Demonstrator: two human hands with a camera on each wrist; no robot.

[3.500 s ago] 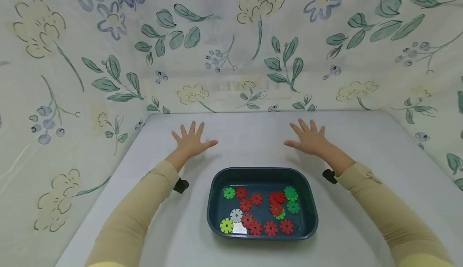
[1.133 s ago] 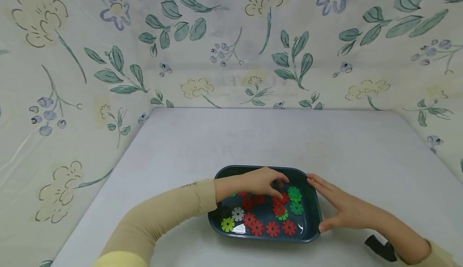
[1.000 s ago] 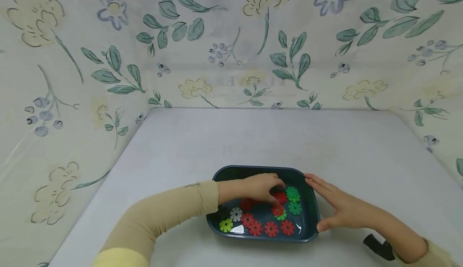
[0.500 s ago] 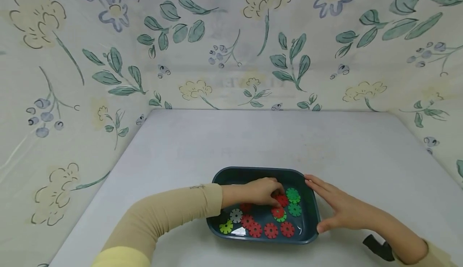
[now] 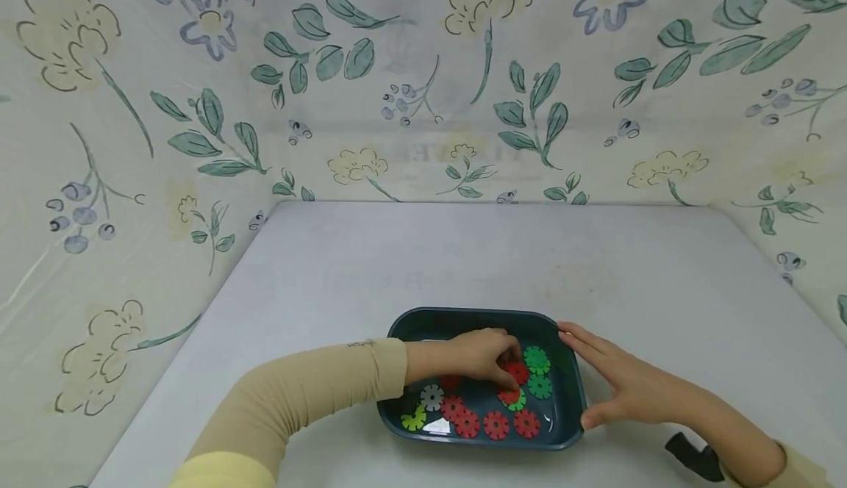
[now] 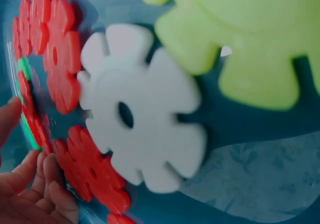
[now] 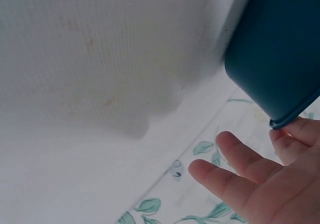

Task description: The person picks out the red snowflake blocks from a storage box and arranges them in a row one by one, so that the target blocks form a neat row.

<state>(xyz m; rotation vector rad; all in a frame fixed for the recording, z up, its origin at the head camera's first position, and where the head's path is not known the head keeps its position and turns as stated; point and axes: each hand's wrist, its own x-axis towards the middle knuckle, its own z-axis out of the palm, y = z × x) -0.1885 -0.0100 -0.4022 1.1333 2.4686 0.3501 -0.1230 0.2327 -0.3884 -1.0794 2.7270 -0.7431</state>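
Left hand (image 5: 478, 356) seemingly pinching; right hand (image 5: 625, 385) flat.

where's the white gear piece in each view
Head: white gear lies in the tray's near-left part, just above the yellow-green gear.
Left wrist: white gear fills the middle, with the yellow-green gear at upper right.
Right wrist: not in it; only the tray's outer wall shows.
Shared landmark: the dark teal tray.
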